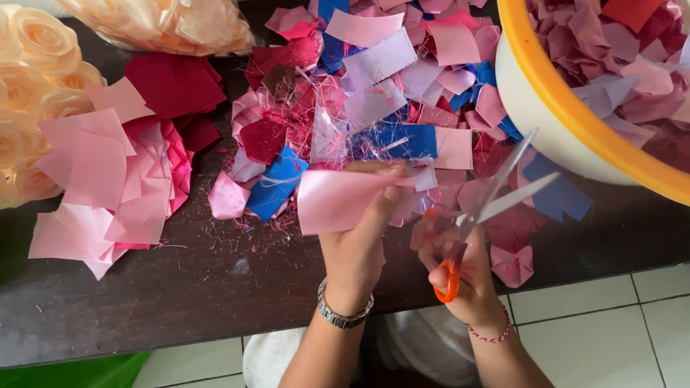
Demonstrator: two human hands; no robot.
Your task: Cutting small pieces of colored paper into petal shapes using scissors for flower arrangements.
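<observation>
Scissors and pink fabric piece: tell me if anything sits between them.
Nothing visible does. The open scissors in the right hand sit just right of the pink fabric piece held by the left hand.

place: home craft table | signs: ribbon scraps (402, 93), fabric roses (32, 65), dark table (180, 302), tiled floor (611, 330)

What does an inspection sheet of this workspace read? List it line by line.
Surface: dark table, strewn with threads.
Job's things: folded pink fabric piece; orange-handled scissors, blades open.
Clutter: fabric squares heap; pink squares stack; cream fabric roses; yellow-rimmed basin of scraps.
Grippers: left hand pinches the fabric; right hand holds the scissors.
Cables: nothing seen.
Surroundings: white tiled floor.
</observation>
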